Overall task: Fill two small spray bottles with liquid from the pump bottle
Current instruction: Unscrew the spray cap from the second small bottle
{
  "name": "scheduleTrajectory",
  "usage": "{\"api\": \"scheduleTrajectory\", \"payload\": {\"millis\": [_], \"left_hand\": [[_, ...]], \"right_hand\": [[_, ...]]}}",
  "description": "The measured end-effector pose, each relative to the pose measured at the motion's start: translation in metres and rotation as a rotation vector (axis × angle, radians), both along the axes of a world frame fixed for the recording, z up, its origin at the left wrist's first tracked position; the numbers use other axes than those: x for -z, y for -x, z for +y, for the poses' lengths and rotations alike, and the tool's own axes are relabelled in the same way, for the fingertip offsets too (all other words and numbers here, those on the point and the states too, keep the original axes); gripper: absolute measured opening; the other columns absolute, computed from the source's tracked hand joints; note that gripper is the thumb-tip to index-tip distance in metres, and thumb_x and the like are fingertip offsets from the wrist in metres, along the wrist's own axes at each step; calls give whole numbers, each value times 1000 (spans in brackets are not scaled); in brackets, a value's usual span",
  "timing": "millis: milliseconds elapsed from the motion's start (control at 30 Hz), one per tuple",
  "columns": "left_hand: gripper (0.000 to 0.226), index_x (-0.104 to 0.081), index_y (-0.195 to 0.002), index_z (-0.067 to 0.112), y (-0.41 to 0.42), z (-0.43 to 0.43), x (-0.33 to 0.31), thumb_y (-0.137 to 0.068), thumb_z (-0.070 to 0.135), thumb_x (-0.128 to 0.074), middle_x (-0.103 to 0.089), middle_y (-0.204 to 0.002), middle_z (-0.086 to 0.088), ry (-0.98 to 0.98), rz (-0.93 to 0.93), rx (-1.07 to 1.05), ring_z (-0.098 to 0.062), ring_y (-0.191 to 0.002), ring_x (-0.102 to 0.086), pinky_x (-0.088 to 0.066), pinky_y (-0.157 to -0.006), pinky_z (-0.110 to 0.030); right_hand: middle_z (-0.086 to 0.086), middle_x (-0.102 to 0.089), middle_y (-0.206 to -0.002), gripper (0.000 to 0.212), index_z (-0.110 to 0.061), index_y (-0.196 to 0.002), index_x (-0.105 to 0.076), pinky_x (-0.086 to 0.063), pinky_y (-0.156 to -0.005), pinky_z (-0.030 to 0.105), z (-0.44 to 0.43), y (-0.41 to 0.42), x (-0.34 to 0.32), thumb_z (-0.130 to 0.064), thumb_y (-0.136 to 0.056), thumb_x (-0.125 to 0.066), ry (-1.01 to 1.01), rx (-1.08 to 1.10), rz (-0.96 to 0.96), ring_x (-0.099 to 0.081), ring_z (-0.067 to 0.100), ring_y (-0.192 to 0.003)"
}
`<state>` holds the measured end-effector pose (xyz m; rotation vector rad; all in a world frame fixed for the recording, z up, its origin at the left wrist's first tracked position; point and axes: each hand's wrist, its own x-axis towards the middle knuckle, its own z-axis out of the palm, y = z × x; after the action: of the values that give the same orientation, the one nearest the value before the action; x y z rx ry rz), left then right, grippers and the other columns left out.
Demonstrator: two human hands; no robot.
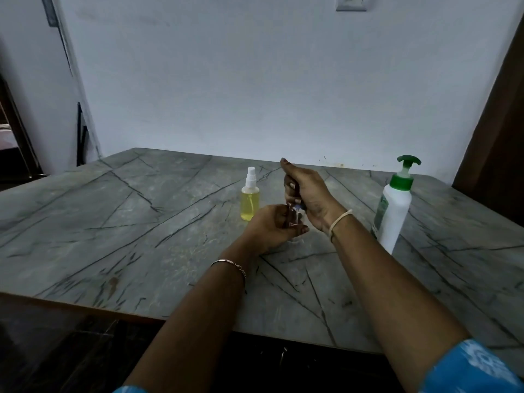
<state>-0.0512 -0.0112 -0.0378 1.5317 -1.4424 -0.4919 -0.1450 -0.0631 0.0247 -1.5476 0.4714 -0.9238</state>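
Yellow liquid fills one capped spray bottle (pixel 250 198), which stands toward the far edge of the surface (pixel 141 222). Left hand (pixel 269 228) fingers curl round the clear spray bottle (pixel 297 218) and right hand (pixel 307 194) fingers clamp its top. It looks unfilled, so roughly half remains. The pump bottle (pixel 394 214) stands by the right edge.

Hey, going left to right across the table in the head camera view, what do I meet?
spray bottle with yellow liquid → left hand → right hand → white pump bottle. The small clear bottle gripped between both hands overlaps them, so it is left out.
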Motion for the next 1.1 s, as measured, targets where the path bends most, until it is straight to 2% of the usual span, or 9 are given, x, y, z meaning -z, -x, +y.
{"api": "scheduleTrajectory", "payload": {"millis": [133, 200, 367, 467, 600, 700, 833, 1000, 1100], "left_hand": [[27, -67, -91, 18, -2, -1, 2, -70, 28, -82, -74, -88, -2, -16, 24, -10, -16, -85, -70, -55, -87, -41], [25, -67, -89, 19, -1, 0, 1, -71, 26, -82, -74, -89, -2, -17, 30, -2, -16, -85, -70, -56, -87, -38], [29, -63, -100, 11, 3, 7, -4, -75, 8, -77, -70, -90, 0, -5, 121, 65, -11, -82, -68, -55, -80, -22], [32, -63, -103, 6, 5, 10, -5, -74, 5, -77, -69, -87, -2, 4, 145, 61, -7, -76, -66, -55, -75, -19], [37, -63, -106, 4, 7, 10, -5, -73, 8, -79, -69, -86, 4, -10, 125, 33, 5, -69, -65, -52, -66, -10], [44, -62, -110, 6, 6, 10, -4, -71, 11, -81, -70, -94, 3, -8, 124, 15, 2, -80, -66, -53, -76, -12], [45, -61, -110, 9, 6, 10, -3, -70, 13, -81, -71, -100, 1, -10, 122, 9, -4, -89, -67, -52, -76, -11], [43, -63, -109, 10, 5, 10, -2, -70, 15, -81, -72, -99, 0, -9, 113, 6, -5, -88, -68, -53, -76, -15], [43, -64, -110, 10, 4, 8, -1, -70, 16, -82, -73, -98, -2, 7, 70, 8, -10, -89, -69, -55, -81, -22]], "right_hand": [[-1, -51, -61, 26, -16, -66, -57, -43, -56, 21, -8, 6, 7, -25, -88, -67, 230, 21, 95, -48, 10, -55], [-4, -58, -69, 14, -13, -77, -62, -46, -63, 18, -10, 9, 9, -20, -83, -73, 374, 87, 164, -55, 4, -62], [-3, -65, -80, 32, -16, -84, -62, -46, -62, 22, -18, 25, 18, -35, -70, -83, 649, 356, 392, -59, 12, -72], [-4, -64, -75, 37, -16, -90, -61, -46, -58, 16, -13, 32, 24, -34, -68, -85, 588, 447, 294, -59, 8, -67], [1, -70, -83, 35, -19, -107, -59, -48, -66, 15, -8, 40, 30, -14, -77, -77, 367, 278, 153, -66, 8, -78], [4, -72, -93, 30, -17, -112, -60, -52, -77, 26, -9, 50, 29, -3, -85, -60, 341, 209, 92, -67, 11, -89], [-3, -73, -90, 27, -16, -114, -61, -51, -81, 30, -9, 58, 23, -6, -91, -50, 230, 231, 6, -63, 7, -87], [7, -72, -102, 33, -13, -122, -53, -53, -77, 22, 2, 46, 27, -5, -91, -57, 177, 75, 13, -68, 12, -94], [5, -70, -103, 52, -20, -123, -52, -53, -76, 24, -2, 41, 33, -12, -78, -77, 299, 167, 90, -65, 14, -96]]}}
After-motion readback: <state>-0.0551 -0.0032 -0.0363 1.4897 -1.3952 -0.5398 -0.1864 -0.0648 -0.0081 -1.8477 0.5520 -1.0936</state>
